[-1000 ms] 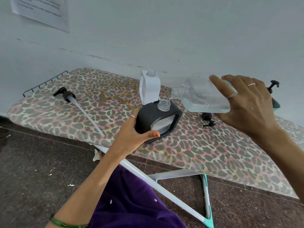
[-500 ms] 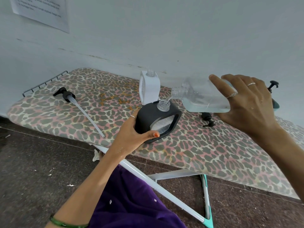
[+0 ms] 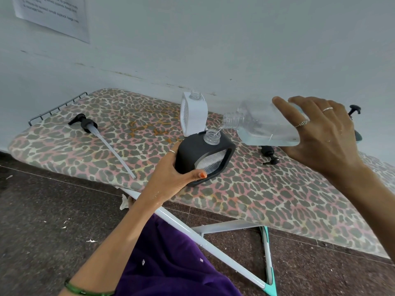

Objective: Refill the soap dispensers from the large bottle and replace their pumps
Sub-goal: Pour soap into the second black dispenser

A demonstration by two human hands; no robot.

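On a leopard-print ironing board [image 3: 256, 189] against a pale wall, a person's left hand [image 3: 171, 178] grips the side of a black square soap dispenser [image 3: 205, 159], tilted, its clear neck open. The right hand [image 3: 320, 133] clasps a large clear plastic bottle [image 3: 263, 129] tipped nearly flat, its mouth just above the neck, a thin stream running between them. A white dispenser [image 3: 193, 116] stands uncapped behind. A black pump with a long tube [image 3: 89, 126] lies at left; another black pump [image 3: 269, 154] lies beneath the bottle.
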